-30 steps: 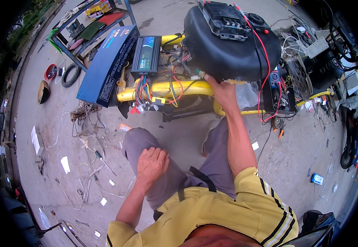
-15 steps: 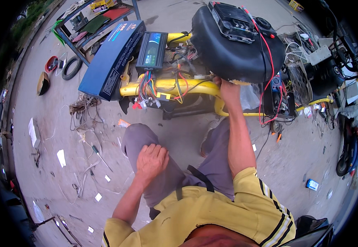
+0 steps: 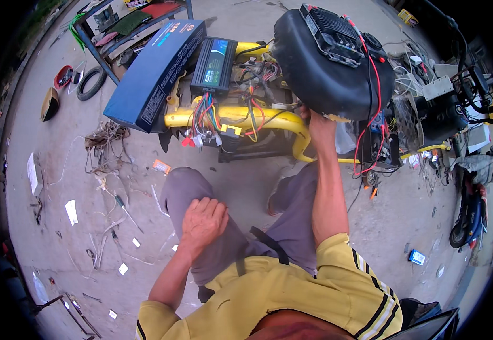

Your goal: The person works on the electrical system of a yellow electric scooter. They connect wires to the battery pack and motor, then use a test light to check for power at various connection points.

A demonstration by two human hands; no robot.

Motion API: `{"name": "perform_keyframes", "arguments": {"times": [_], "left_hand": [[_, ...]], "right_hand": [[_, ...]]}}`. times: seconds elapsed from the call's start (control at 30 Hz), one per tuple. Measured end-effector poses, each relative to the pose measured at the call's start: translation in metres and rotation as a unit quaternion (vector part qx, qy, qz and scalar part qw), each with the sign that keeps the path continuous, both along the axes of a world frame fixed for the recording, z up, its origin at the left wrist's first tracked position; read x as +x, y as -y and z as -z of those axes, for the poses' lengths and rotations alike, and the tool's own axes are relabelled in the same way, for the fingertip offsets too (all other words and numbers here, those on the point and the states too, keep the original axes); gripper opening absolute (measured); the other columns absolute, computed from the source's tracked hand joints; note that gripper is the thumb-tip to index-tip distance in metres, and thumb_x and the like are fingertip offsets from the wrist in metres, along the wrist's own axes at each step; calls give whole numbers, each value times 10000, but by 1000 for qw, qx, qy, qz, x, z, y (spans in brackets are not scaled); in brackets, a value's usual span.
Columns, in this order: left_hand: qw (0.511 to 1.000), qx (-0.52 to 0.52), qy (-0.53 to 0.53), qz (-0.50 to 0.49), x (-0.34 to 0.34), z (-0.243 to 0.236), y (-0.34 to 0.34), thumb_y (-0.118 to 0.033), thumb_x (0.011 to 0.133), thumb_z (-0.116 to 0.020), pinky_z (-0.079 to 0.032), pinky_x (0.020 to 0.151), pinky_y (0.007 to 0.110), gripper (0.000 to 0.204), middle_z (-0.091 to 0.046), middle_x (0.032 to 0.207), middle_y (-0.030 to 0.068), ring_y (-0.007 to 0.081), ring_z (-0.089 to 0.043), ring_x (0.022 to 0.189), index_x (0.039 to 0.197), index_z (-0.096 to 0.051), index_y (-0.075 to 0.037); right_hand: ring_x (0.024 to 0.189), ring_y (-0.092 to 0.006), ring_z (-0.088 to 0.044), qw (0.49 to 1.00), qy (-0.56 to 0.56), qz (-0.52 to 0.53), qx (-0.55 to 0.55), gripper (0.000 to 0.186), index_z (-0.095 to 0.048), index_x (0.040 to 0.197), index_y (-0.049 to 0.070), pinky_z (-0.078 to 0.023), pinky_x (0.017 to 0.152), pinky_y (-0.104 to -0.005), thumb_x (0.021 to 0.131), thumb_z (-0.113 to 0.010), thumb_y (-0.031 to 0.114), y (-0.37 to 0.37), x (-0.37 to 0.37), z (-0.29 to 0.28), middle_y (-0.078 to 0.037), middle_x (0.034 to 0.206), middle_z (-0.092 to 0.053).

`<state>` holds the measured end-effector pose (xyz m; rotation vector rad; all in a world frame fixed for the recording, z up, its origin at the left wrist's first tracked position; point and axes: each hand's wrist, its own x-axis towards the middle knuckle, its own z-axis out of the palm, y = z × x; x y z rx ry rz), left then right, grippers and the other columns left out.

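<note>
My left hand (image 3: 204, 220) rests on my left knee, fingers loosely bent and holding nothing. My right hand (image 3: 320, 126) reaches up under the edge of a black padded seat (image 3: 331, 85), its fingers curled on something small that the seat mostly hides. A finned metal unit (image 3: 331, 34) lies on the seat with red and black leads. Beside it, on a yellow tube frame (image 3: 229, 119), sit a dark box-shaped unit (image 3: 212, 62) with coloured wires and plugs (image 3: 204, 124). A long blue carton (image 3: 147, 79) leans at the left of the frame.
A metal rack (image 3: 104, 45), a tyre (image 3: 91, 84), a red bowl (image 3: 63, 76) and a screwdriver (image 3: 123, 207) are at left. Scattered cables and paper lie on the concrete. At right are black machine parts (image 3: 445, 105) and a scooter (image 3: 467, 209).
My right hand has moved a little further under the seat, hiding the small green-tipped piece seen at its fingertips. The view has shifted slightly; my left hand stays on the knee.
</note>
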<state>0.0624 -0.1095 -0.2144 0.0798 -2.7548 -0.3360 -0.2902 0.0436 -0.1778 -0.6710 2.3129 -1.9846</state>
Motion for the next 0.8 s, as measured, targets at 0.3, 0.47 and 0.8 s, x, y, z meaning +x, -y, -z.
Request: {"name": "perform_keyframes", "arguments": {"times": [0.3,0.47,0.8], "left_hand": [[1000,12,1,2,0,0,0,-140,845,-788,-452,741,383,125,-603,819,42,228,-609,810,908,-689,-98],[1000,11,2,3,0,-1,0,-150,850,-786,-451,744,383,121,-596,809,47,230,-609,811,899,-690,-95],[1000,0,2,5,-1,-2,0,-157,857,-783,-454,744,383,115,-594,800,45,231,-610,807,891,-687,-104]], "right_hand": [[730,-130,-634,995,54,-1,-79,32,-700,981,-14,-508,703,-300,977,-691,16,1,7,-6,-41,832,-695],[737,-127,-644,997,37,-4,-64,39,-720,980,-15,-512,705,-297,957,-707,14,-1,6,-5,-50,845,-714],[752,-112,-642,1000,19,-2,-21,61,-724,944,-23,-504,716,-287,952,-696,31,-1,6,-4,-50,835,-727]]}}
